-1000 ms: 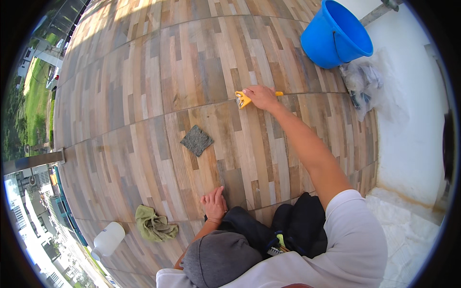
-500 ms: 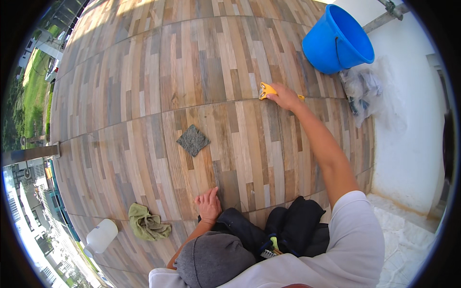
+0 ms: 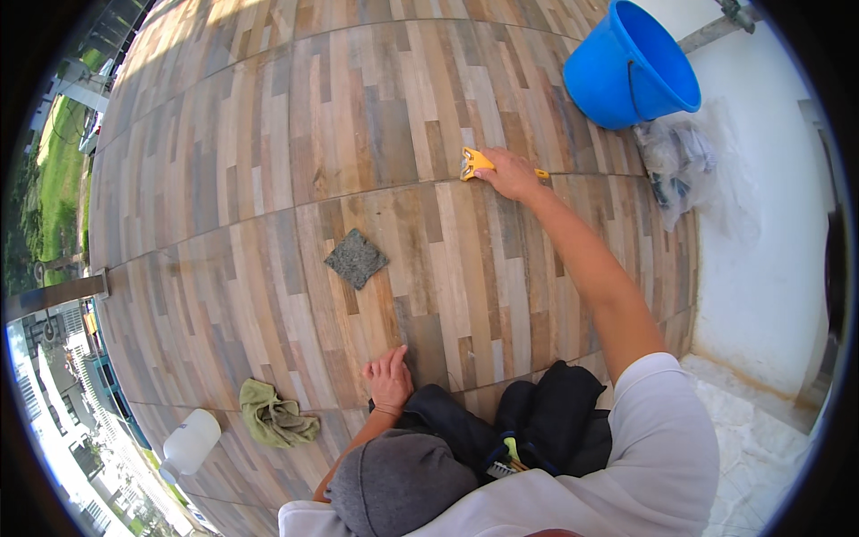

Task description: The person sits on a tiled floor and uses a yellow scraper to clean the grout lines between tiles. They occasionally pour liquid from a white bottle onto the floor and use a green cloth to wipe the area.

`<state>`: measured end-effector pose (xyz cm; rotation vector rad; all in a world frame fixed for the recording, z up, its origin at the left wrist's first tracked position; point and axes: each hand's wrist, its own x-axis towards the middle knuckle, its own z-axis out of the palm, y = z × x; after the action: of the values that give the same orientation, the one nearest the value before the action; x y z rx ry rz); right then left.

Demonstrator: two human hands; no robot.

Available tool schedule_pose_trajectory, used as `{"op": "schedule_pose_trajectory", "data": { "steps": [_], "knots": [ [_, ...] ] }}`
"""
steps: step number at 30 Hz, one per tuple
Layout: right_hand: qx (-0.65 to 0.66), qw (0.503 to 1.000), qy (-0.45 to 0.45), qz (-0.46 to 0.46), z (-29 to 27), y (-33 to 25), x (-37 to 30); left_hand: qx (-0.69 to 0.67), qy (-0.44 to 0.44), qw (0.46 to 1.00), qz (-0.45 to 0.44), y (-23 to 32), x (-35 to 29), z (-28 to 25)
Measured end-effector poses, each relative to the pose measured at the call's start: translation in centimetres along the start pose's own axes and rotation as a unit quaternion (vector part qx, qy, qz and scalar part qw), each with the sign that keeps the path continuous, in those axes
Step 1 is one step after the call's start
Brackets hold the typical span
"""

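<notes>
My right hand [image 3: 512, 174] is closed around a yellow scraper [image 3: 476, 162], its wide head against the tiled floor [image 3: 259, 179] along a grout line. The handle's end sticks out past the heel of my hand. Close to my knees, my left hand [image 3: 388, 378] rests on the tiles with its fingers stretched out and holds nothing. Between the two hands, further left, lies a square grey-green scouring pad [image 3: 357, 259]. An olive cloth [image 3: 276, 413] is crumpled on the floor to the left of my left hand.
A blue bucket [image 3: 617, 72] stands at the far right, with a clear plastic bag [image 3: 684, 166] beside it along the white wall [image 3: 752, 268]. A whitish plastic jug [image 3: 191, 443] lies at the near left. Brushes [image 3: 506, 465] show by my knees.
My right hand has slid the scraper a little to the left along the grout line. My left hand stays in place, and the pad and cloth lie as before.
</notes>
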<state>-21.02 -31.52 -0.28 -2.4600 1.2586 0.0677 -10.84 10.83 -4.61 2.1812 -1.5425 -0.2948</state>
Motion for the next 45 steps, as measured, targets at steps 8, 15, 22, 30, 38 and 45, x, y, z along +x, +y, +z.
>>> {"op": "schedule_pose_trajectory", "data": {
  "steps": [8, 15, 22, 30, 38, 45],
  "knots": [
    [0.014, 0.999, -0.018, 0.026, -0.8, 0.8, 0.1, -0.004, 0.011, 1.000, -0.006, 0.0, -0.1, 0.2],
    [-0.013, 1.000, -0.016, -0.005, 0.5, -3.1, 0.4, -0.003, 0.002, 1.000, -0.009, 0.1, 0.0, 0.0],
    [-0.004, 0.999, -0.015, 0.028, -0.5, -1.0, -0.3, -0.002, 0.005, 1.000, -0.001, 0.2, 0.1, 0.1],
    [0.031, 0.998, -0.030, 0.042, -0.3, -1.2, -0.1, -0.009, 0.016, 1.000, 0.000, -0.2, -0.1, 0.1],
    [0.011, 0.999, -0.038, 0.029, 0.9, -5.0, 1.4, -0.005, 0.002, 1.000, 0.006, 0.0, 0.1, 0.1],
    [0.014, 0.998, -0.043, 0.048, -1.2, -0.9, 0.5, -0.006, 0.018, 1.000, -0.003, -0.1, -0.2, 0.2]
  ]
}}
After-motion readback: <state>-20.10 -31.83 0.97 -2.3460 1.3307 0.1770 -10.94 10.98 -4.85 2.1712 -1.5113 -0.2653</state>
